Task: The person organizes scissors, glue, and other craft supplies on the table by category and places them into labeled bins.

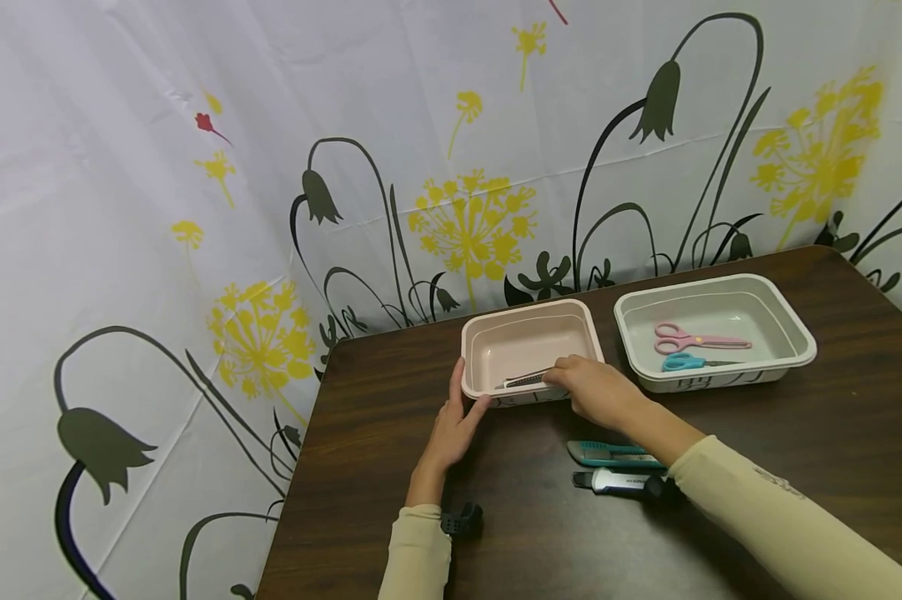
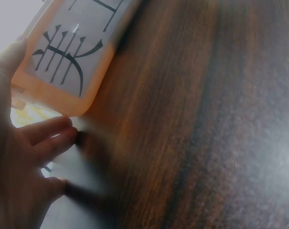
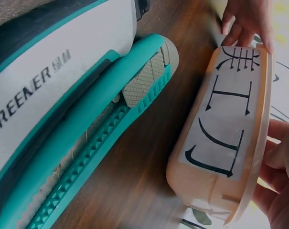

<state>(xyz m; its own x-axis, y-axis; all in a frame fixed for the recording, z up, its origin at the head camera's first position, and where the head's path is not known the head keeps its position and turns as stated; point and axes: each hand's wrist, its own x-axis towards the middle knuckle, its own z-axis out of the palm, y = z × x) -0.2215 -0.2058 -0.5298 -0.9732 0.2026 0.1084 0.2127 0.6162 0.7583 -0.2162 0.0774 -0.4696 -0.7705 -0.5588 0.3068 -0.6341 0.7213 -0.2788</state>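
My left hand (image 1: 451, 425) touches the near left corner of a pink plastic basket (image 1: 526, 321). Its thumb lies on the front rim and its fingers lie along the left side, fairly straight. My right hand (image 1: 597, 392) reaches over the basket's front right rim with bent fingers. They are at the right end of a slim silver and black utility knife (image 1: 524, 380) lying low inside. In the right wrist view the basket wall hides that knife. Below my right forearm lie a teal utility knife (image 1: 608, 453) and a white and black utility knife (image 1: 618, 482).
On the right stands a pale grey basket (image 1: 789, 346) holding pink scissors (image 1: 694, 340) and small blue scissors (image 1: 687, 362). Both baskets carry front labels. The dark wooden table (image 1: 376, 400) meets a flower-printed curtain (image 1: 391, 108) behind. A black wristband circles my left wrist.
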